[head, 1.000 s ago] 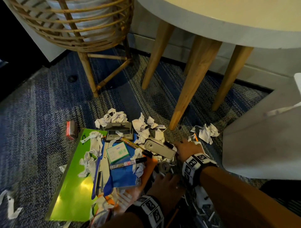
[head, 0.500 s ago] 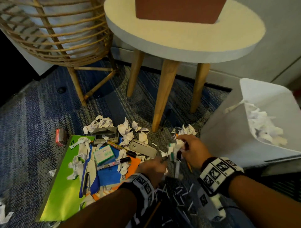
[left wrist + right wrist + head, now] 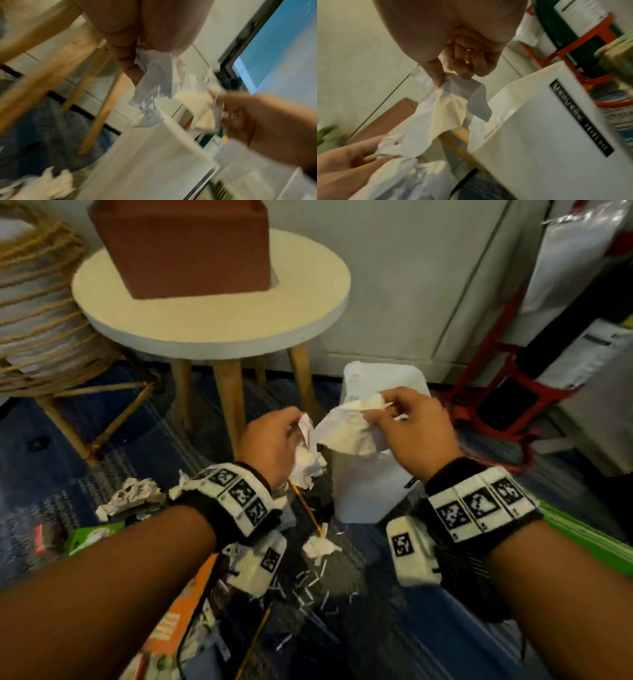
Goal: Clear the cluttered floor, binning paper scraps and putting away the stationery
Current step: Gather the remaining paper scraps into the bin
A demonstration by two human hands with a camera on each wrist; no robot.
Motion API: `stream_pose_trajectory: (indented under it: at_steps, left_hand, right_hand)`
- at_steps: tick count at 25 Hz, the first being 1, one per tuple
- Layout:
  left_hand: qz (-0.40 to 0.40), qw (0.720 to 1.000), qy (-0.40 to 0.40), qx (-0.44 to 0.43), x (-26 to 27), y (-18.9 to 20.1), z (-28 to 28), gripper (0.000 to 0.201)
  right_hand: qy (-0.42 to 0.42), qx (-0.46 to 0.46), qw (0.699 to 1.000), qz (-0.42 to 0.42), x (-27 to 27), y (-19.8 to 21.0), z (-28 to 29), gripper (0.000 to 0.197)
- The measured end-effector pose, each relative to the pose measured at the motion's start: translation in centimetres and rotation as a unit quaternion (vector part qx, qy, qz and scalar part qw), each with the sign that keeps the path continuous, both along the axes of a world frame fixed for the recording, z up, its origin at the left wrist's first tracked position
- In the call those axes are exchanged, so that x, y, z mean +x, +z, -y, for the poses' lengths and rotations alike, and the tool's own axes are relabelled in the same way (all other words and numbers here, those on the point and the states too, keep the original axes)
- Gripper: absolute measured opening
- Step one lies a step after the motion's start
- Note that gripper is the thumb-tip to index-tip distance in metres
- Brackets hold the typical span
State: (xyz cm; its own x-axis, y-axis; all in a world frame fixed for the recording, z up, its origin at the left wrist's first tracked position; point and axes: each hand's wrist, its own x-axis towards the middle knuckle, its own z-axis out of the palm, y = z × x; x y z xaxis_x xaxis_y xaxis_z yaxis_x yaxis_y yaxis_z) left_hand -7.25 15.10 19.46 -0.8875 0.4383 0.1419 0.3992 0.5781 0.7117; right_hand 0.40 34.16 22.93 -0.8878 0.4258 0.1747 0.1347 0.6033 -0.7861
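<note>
Both hands are raised near the white bin (image 3: pixel 366 491): left hand (image 3: pixel 270 440) at 9 o'clock and right hand (image 3: pixel 411 429) at 3 o'clock each grasp crumpled paper (image 3: pixel 342 429)

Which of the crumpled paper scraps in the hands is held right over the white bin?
The large white crumpled sheet pinched by the right hand hangs over the white bin; the left hand's smaller wad is beside the bin.
</note>
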Motion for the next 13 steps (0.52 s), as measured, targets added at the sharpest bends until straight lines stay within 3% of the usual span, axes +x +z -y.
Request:
stream_pose_trajectory:
  at_steps: [2, 6, 9, 11, 13]
  left_hand:
    - [0.027, 0.995, 0.028, 0.092, -0.3, 2.7, -2.5, 0.016]
    - [0.009, 0.992, 0.055, 0.110, -0.6, 6.3, -8.0, 0.014]
    - [0.010, 0.994, 0.066, 0.084, -0.8, 6.1, -10.9, 0.012]
    - [0.038, 0.993, 0.063, 0.090, -0.8, 5.4, -12.2, 0.011]
    - [0.111, 0.990, 0.023, 0.083, -0.4, 4.3, -12.8, 0.022]
  right_hand:
    - [-0.080, -0.037, 0.996, -0.034, 1.0, 1.0, -3.1, 0.013]
    - [-0.186, -0.063, 0.980, -0.035, 2.4, 0.6, -6.6, 0.027]
    - [-0.085, -0.033, 0.992, 0.090, 2.4, -0.4, -6.8, 0.014]
    - [-0.007, 0.018, 0.986, 0.168, 2.7, -1.0, -6.8, 0.020]
    - [-0.008, 0.041, 0.985, 0.169, 3.1, -1.3, -7.0, 0.024]
